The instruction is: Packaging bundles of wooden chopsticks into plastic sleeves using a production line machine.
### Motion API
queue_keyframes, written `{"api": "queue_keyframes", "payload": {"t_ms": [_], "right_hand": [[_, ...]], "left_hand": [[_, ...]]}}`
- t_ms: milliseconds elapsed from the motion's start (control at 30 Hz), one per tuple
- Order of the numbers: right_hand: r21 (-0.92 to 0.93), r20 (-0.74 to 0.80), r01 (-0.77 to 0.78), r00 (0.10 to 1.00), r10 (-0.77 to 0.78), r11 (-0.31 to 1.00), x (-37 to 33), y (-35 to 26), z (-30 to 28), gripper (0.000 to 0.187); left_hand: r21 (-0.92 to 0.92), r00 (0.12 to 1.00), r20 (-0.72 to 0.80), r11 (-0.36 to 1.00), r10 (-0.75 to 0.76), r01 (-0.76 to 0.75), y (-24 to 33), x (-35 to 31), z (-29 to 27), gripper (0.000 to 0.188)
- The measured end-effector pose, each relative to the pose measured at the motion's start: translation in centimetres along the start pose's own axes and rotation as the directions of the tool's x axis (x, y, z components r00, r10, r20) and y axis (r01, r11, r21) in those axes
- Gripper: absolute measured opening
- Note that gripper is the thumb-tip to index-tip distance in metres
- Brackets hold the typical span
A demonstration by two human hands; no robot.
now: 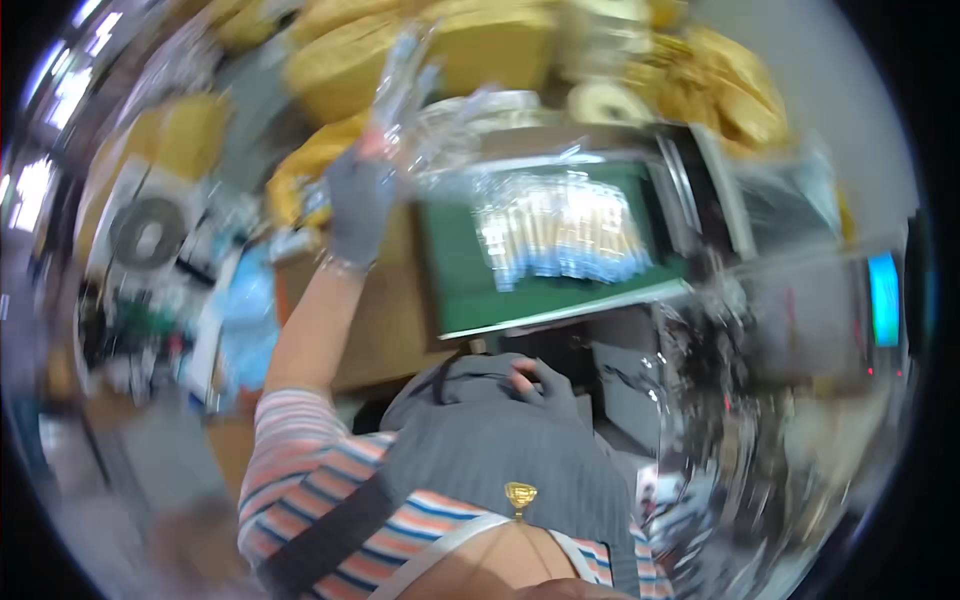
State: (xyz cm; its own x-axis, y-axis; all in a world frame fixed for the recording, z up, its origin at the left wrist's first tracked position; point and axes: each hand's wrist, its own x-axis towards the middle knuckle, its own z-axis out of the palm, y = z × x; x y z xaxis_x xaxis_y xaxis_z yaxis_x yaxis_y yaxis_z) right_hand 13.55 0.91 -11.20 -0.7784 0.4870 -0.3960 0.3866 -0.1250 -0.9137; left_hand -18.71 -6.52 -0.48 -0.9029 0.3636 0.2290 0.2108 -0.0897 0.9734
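Observation:
My left hand [362,195], in a grey glove with bare fingertips, reaches out to the far left of the green mat. It is closed on a bunch of clear plastic bags [402,85], blurred by motion; what is inside them cannot be made out. Low in front of my grey apron [500,440] is my right hand [540,385], also gloved, with fingertips partly showing and smeared. On the green mat [455,270] a row of slim, pale sticks with blue ends [565,235] lies side by side under shiny clear film.
Yellow bags [470,50] and a white roll [605,103] line the back. A cardboard box [385,315] stands left of the mat. Further left are a grey tape roll [148,232] and a light blue bag [248,320]. A lit screen [883,298] is at the right.

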Motion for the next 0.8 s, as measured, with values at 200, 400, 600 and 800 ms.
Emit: {"api": "queue_keyframes", "payload": {"t_ms": [200,400,600,800], "right_hand": [[-0.345,0.169,0.072,0.986,-0.014,0.936,7.5,3.0,1.7,0.02],[-0.235,0.029,-0.286,0.953,0.301,0.929,11.0,6.5,4.0,0.017],[-0.418,0.0,-0.381,0.908,0.419,0.825,12.0,8.7,4.3,0.022],[-0.393,-0.217,-0.094,0.976,0.007,0.915,20.6,6.1,3.6,0.038]], "left_hand": [[0.549,0.759,-0.291,0.751,0.582,-0.366,-10.1,10.8,-13.1,0.033],[0.987,0.94,0.073,0.113,0.334,-0.117,-32.7,15.6,-26.9,0.028],[0.967,0.751,-0.248,-0.108,-0.612,0.232,-45.8,14.7,-29.5,0.07],[0.983,0.874,0.175,0.034,-0.454,-0.179,-45.9,20.1,-33.2,0.038]]}}
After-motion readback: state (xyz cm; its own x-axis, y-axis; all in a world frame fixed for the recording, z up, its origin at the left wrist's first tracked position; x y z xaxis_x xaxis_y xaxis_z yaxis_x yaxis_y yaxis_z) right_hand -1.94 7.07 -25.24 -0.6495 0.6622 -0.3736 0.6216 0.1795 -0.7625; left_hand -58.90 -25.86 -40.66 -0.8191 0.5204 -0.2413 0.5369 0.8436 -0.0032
